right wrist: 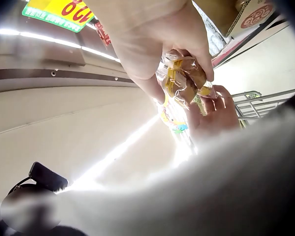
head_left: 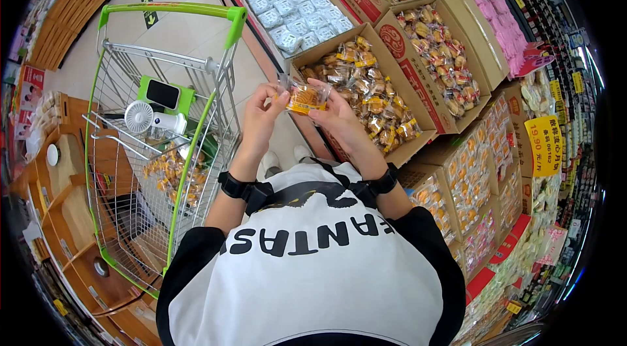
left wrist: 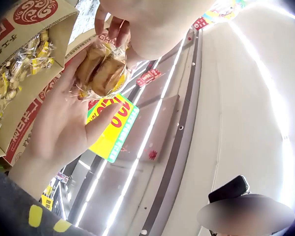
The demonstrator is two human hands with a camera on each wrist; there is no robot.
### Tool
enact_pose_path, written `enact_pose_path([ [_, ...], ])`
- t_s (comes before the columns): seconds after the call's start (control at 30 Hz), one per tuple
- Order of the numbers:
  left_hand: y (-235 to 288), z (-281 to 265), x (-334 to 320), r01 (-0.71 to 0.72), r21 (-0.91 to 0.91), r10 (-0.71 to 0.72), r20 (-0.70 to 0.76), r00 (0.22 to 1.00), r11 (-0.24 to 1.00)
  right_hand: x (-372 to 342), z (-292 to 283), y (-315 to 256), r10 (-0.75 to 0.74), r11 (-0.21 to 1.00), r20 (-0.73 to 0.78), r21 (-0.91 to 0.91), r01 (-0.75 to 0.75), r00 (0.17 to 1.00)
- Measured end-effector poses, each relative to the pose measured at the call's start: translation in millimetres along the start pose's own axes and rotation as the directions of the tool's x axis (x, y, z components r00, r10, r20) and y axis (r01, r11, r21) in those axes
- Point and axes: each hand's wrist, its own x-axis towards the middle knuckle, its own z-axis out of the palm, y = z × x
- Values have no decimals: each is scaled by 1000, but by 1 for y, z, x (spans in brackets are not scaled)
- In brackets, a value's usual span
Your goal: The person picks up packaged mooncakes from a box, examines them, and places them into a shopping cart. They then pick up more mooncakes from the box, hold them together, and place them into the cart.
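A wrapped mooncake [head_left: 305,98], brown in a clear packet with a yellow label, is held up in front of the chest between both hands. My left hand [head_left: 266,107] pinches the packet's left edge between thumb and fingers. On the other side my right hand [head_left: 339,117] holds it, fingers behind and thumb at the front. In the left wrist view the packet [left wrist: 103,71] shows brown pieces under crinkled film beside the right hand [left wrist: 59,118]. The right wrist view has the packet [right wrist: 182,81] between the right hand [right wrist: 152,44] and the left fingers [right wrist: 218,110].
Beyond the hands stands an open carton [head_left: 424,133] of similar wrapped pastries, with white packets [head_left: 294,6] behind. A green-rimmed shopping cart [head_left: 236,19] at left carries a bag of pastries [head_left: 173,173], a small fan [head_left: 138,116] and a phone [head_left: 163,94]. More stacked cartons [head_left: 450,202] stand at right.
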Motion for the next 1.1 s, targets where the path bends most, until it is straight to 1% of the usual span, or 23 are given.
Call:
enact_pose_path([
  [0.07,-5,0,-3,-41,139,41,6,999,989,3,0,5,-23,999,20,-23,24,1000],
  [0.1,-4,0,-4,-45,141,45,1,999,989,4,-1,7,-23,998,19,-66,24,1000],
  [0.13,-2,1,-6,-50,184,49,10,999,982,4,0,9,-23,994,16,-108,25,1000],
  [0.17,-1,0,-7,-55,227,52,20,998,972,3,2,9,-22,994,22,-108,24,1000],
  [0.2,1,-2,-8,-58,229,56,16,998,972,3,4,9,-25,989,10,-144,26,1000],
  [0.27,6,-6,-9,20,176,-32,70,997,984,3,8,8,-28,983,8,-183,29,1000],
  [0.3,7,-9,-10,15,175,-26,63,998,984,2,10,7,-43,978,12,-204,44,999],
  [0.37,10,-15,-13,6,178,-24,101,995,984,2,15,3,-53,972,28,-229,58,998],
  [0.4,13,-17,-15,1,176,-17,90,996,984,3,18,1,-58,959,52,-275,70,997],
  [0.47,21,-22,-20,62,44,-67,114,991,997,5,21,1,-78,915,100,-387,111,992],
  [0.57,24,-39,-27,50,82,-58,94,994,995,13,27,13,-63,923,156,-368,117,986],
  [0.6,25,-46,-30,42,77,-48,75,996,996,13,35,12,-27,933,161,-349,83,987],
  [0.67,28,-62,-37,78,84,-88,128,988,993,17,48,12,10,916,219,-393,79,976],
  [0.7,30,-69,-42,70,78,-77,102,992,995,20,53,14,37,900,257,-428,79,966],
  [0.77,35,-82,-53,115,69,-120,76,990,991,25,63,22,63,886,321,-454,95,945],
  [0.8,37,-87,-58,80,54,-82,45,996,995,28,70,26,88,909,344,-412,66,935],
  [0.83,39,-92,-64,73,54,-74,21,997,996,30,77,30,113,929,368,-369,33,923],
  [0.87,41,-97,-69,87,58,-85,-32,996,995,32,82,35,126,929,389,-370,30,913],
  [0.9,43,-103,-75,101,60,-95,-85,992,993,35,87,41,113,910,430,-407,81,896],
  [0.93,36,-112,-79,58,92,-49,-103,993,994,38,91,47,101,889,473,-438,134,875],
  [0.97,39,-116,-85,54,93,-41,-130,991,994,42,94,56,115,890,493,-436,131,863],
  [1.03,45,-124,-99,96,23,-91,-175,980,995,50,96,78,137,821,538,-532,209,832],
  [1.1,45,-134,-113,78,19,-71,-226,971,997,51,109,90,155,831,560,-519,199,814],
])
